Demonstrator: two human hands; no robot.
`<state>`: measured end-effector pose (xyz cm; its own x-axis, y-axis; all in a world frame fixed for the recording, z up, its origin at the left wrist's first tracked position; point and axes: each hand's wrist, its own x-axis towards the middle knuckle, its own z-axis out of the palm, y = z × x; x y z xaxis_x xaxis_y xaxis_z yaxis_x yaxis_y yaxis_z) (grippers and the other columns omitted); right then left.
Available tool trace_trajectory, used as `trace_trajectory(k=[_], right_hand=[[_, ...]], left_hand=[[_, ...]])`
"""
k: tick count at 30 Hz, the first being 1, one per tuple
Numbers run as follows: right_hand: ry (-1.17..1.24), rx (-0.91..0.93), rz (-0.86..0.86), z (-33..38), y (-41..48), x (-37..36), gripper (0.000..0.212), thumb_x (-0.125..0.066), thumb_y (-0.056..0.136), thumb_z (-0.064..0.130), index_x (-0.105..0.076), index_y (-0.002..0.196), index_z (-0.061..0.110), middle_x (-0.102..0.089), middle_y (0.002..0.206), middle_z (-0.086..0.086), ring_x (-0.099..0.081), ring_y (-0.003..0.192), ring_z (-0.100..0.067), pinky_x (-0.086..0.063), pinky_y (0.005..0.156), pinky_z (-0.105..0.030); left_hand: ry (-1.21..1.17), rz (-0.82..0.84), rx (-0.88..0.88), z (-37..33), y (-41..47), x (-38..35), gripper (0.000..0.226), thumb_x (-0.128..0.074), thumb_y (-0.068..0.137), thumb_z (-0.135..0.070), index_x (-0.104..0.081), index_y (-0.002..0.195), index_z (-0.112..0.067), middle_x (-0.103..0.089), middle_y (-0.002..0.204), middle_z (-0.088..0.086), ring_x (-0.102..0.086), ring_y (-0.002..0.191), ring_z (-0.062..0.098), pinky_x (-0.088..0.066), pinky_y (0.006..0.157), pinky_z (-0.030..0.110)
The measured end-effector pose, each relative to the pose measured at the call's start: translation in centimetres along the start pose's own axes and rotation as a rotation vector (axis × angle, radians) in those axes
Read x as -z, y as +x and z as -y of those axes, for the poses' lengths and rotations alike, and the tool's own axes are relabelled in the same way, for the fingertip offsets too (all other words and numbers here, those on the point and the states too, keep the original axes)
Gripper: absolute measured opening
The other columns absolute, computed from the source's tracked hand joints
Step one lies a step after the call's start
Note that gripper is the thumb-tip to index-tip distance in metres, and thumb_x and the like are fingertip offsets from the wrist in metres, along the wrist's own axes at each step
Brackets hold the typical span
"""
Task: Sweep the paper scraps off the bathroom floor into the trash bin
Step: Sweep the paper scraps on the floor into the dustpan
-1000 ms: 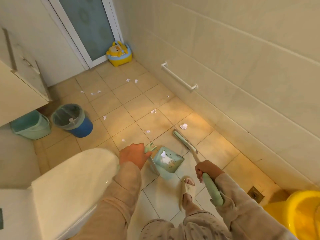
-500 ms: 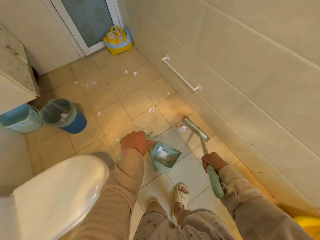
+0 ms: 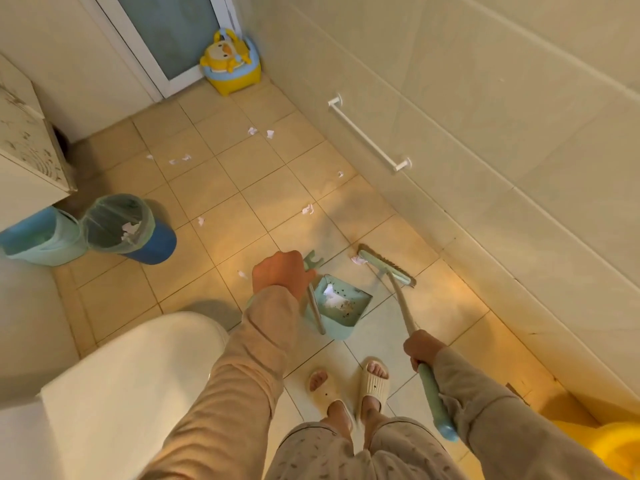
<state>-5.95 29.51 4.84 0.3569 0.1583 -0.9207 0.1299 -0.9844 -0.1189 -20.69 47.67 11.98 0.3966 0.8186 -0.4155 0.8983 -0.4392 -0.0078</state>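
Left hand holds the dustpan handle, right hand the broom; each grip's fingers mostly hidden.

A white toilet with its lid closed occupies the lower left. A yellow duck-shaped potty stands in the far corner, just beside a frosted-glass door. A white rail is mounted low on the tiled right-hand wall. A pale teal bucket stands near a patterned cabinet. Part of a yellow tub shows at the lower right edge.
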Motion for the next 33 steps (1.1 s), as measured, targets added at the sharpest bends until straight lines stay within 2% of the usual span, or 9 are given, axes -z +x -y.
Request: trace_trajectory(k=[1,3,5,7,12,15,20,29,33], right_hand=[[-0.043,-0.001,0.005,-0.7,-0.1,0.0,0.039,-0.038,0.095,0.001,-0.030,0.058,0.012,-0.025,0.009,0.017,-0.042,0.017,0.008,-0.033,0.026,-0.008],[-0.153,-0.013,0.007,-2.2,-0.3,0.1,0.037,-0.036,0.095,0.002,-0.030,0.060,0.011,-0.035,0.012,0.006,-0.041,0.014,0.002,-0.034,0.027,-0.010],[-0.221,-0.022,-0.005,-3.3,-0.8,0.3,0.024,-0.033,0.096,0.006,-0.036,0.073,0.008,-0.051,0.040,0.002,-0.044,0.022,-0.003,-0.034,0.033,-0.015],[-0.248,-0.014,0.018,-4.0,-0.9,0.3,0.009,-0.033,0.096,0.007,-0.037,0.088,0.006,-0.048,0.055,0.000,-0.046,0.040,-0.007,-0.033,0.036,-0.015],[-0.342,0.020,0.142,-3.3,-1.9,0.3,0.031,-0.034,0.092,0.001,-0.037,0.062,0.009,-0.039,0.015,0.005,-0.041,0.014,-0.003,-0.035,0.028,-0.012],[-0.194,0.007,0.259,-2.0,-3.4,2.2,0.032,-0.039,0.088,-0.001,-0.045,0.057,0.005,-0.045,0.021,0.003,-0.045,0.022,-0.007,-0.038,0.032,-0.013],[0.222,-0.039,0.372,-0.7,-4.1,6.6,0.062,-0.041,0.093,0.002,-0.044,0.031,0.009,-0.039,0.026,-0.002,-0.037,0.019,-0.011,-0.032,0.029,-0.009],[0.253,0.067,0.407,2.7,-3.7,7.0,0.047,-0.038,0.092,-0.003,-0.040,0.047,0.010,-0.038,0.027,-0.003,-0.037,0.019,-0.010,-0.032,0.030,-0.008],[0.311,0.065,0.403,6.1,-3.0,9.2,0.044,-0.040,0.093,-0.003,-0.038,0.051,0.011,-0.038,0.028,-0.003,-0.038,0.018,-0.008,-0.033,0.029,-0.008]], left_hand=[[0.002,-0.001,0.001,-0.1,0.0,0.1,0.036,-0.049,0.090,-0.044,-0.062,0.098,-0.011,-0.069,0.099,0.007,-0.063,0.092,0.028,-0.036,0.065,0.028],[0.011,-0.007,0.007,-0.2,0.0,0.0,0.036,-0.049,0.090,-0.044,-0.063,0.098,-0.011,-0.069,0.099,0.008,-0.063,0.092,0.027,-0.036,0.066,0.028],[0.019,-0.019,0.006,-0.3,-0.1,-0.1,0.036,-0.050,0.090,-0.043,-0.063,0.098,-0.011,-0.069,0.098,0.008,-0.064,0.091,0.027,-0.037,0.066,0.028],[0.017,-0.026,0.009,-0.3,0.0,-0.1,0.036,-0.050,0.090,-0.044,-0.063,0.098,-0.011,-0.069,0.097,0.008,-0.064,0.090,0.028,-0.038,0.066,0.028],[0.030,-0.046,-0.006,-0.4,0.1,0.0,0.038,-0.050,0.090,-0.046,-0.063,0.102,-0.013,-0.070,0.099,0.008,-0.065,0.093,0.027,-0.038,0.066,0.027],[0.029,-0.060,-0.011,0.3,-0.3,-0.3,0.038,-0.050,0.090,-0.047,-0.063,0.102,-0.013,-0.070,0.099,0.008,-0.066,0.093,0.027,-0.038,0.066,0.026],[0.009,-0.070,-0.021,1.5,-1.5,-0.5,0.039,-0.051,0.089,-0.047,-0.064,0.101,-0.013,-0.071,0.097,0.006,-0.067,0.090,0.024,-0.040,0.064,0.026],[-0.130,0.002,0.139,5.2,-5.0,-2.4,0.048,-0.041,0.090,-0.056,-0.060,0.103,-0.015,-0.069,0.103,0.005,-0.064,0.094,0.025,-0.039,0.068,0.028],[-0.262,0.042,0.265,6.6,-5.3,-2.8,0.045,-0.041,0.091,-0.053,-0.057,0.110,-0.016,-0.065,0.114,0.007,-0.060,0.105,0.026,-0.045,0.080,0.032]])
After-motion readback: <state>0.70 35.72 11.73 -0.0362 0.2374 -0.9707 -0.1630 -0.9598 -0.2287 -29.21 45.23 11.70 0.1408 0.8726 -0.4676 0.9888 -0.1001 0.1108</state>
